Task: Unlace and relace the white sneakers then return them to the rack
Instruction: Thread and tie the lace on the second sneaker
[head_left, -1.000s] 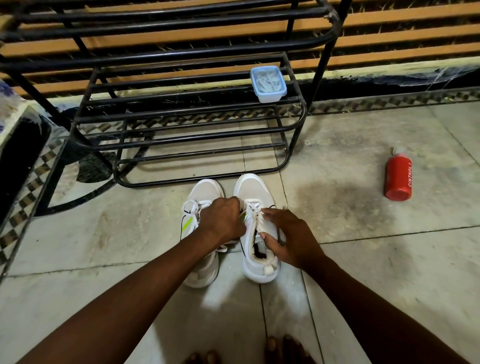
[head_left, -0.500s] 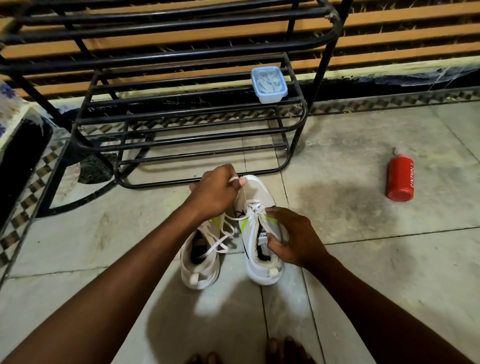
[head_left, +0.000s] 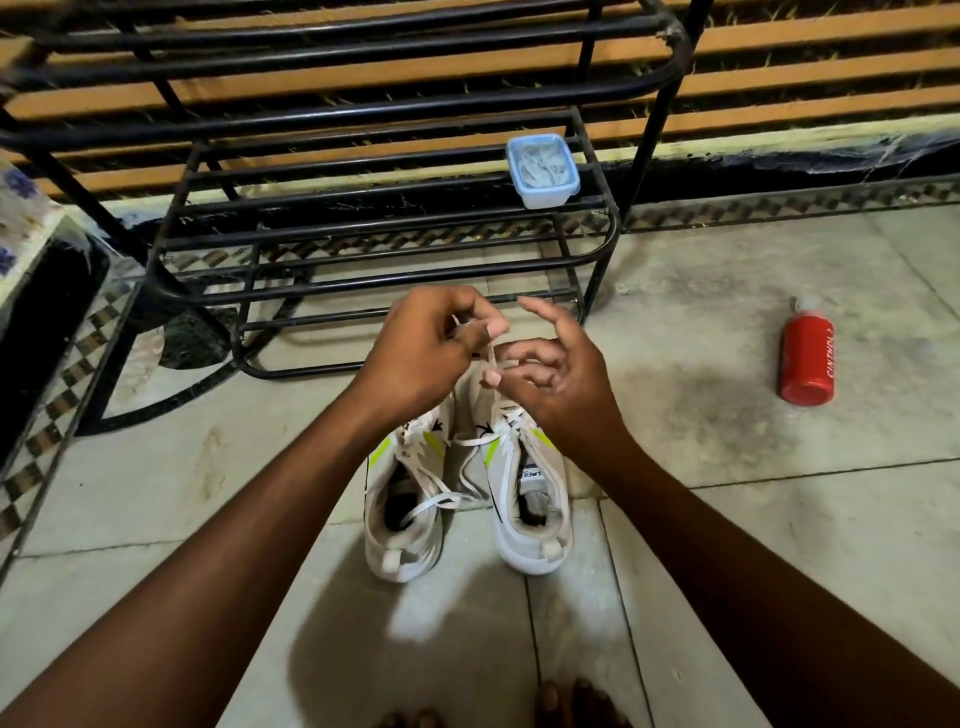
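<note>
Now the white lace (head_left: 491, 358) runs taut from the right sneaker (head_left: 524, 499) up between both hands, mid-frame. Left hand (head_left: 421, 353) pinches the lace, fingers curled round it; right hand (head_left: 550, 364) has thumb and a finger closed on the same strand, other fingers spread loose. Half a second ago the right hand sat low on the shoe's tongue; it is now lifted beside the left, both above the toes. Left sneaker (head_left: 402, 509) stands just beside its mate, laces slack, heels toward the bottom of frame. Both rest on pale floor tiles (head_left: 779, 519). Black metal rack (head_left: 363, 218) fills the upper frame, a blue-lidded box (head_left: 543, 169) on its shelf. Red bottle (head_left: 807, 353) lies at right, well apart. Patterned tile border at left.
</note>
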